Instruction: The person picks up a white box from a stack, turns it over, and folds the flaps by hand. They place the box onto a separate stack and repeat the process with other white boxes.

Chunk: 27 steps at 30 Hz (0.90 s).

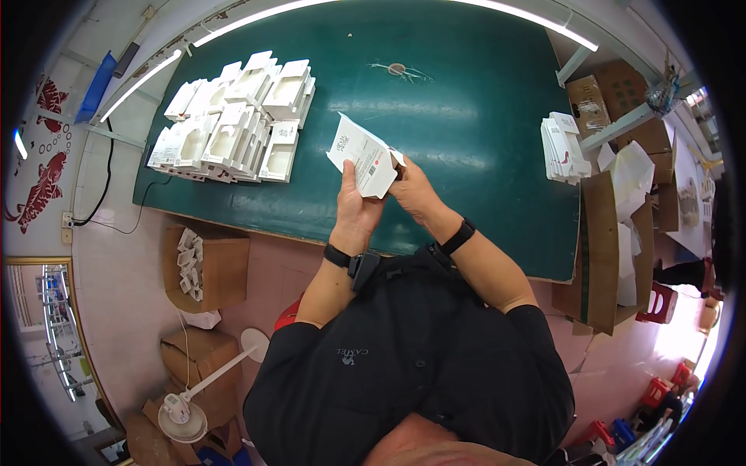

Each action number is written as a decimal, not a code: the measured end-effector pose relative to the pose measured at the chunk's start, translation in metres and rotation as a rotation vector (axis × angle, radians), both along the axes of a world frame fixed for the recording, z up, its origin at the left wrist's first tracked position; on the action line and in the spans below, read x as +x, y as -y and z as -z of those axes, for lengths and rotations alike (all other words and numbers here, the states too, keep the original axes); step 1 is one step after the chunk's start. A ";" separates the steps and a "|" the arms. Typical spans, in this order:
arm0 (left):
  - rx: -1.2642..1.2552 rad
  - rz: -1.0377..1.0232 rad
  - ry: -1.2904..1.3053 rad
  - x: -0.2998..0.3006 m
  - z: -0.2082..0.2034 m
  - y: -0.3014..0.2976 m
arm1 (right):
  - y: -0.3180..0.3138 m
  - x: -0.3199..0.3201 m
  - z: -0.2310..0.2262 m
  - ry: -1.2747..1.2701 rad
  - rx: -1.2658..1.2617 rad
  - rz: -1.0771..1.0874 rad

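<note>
A green bench [466, 210] fills the upper middle of the frame. White boxes [241, 116] are piled on its upper left, and a smaller stack of cartons [563, 147] lies toward the right. At centre, a white carton [364, 159] (printed face showing) is gripped by the left hand [357, 208] below and the right hand [416, 191] beside it.

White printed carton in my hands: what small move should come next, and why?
Perhaps brace the white printed carton with the left hand and gently square its right side with the right hand. The left thumb lies on its printed face, the right hand is at its right side, and its outline looks slanted compared with the boxy white cartons stacked on the green table.
</note>
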<state>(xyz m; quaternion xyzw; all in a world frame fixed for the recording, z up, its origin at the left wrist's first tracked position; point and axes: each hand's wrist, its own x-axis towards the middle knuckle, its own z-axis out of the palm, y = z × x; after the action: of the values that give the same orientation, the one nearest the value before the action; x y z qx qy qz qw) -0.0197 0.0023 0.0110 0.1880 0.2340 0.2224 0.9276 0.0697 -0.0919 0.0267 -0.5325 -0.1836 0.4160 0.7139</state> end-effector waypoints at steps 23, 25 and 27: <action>0.163 -0.006 0.075 0.011 0.005 0.003 | 0.005 -0.007 0.009 0.599 -0.181 0.238; 0.179 0.003 0.094 0.010 0.006 0.003 | 0.007 -0.008 0.006 0.571 -0.178 0.234; 0.186 0.012 0.103 0.010 0.005 0.005 | 0.011 -0.009 0.003 0.556 -0.160 0.231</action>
<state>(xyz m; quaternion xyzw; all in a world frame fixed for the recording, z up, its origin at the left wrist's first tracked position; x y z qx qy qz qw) -0.0096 -0.0022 0.0058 0.2628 0.1632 0.2470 0.9183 0.0611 -0.1026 0.0240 -0.6977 -0.2768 0.1834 0.6348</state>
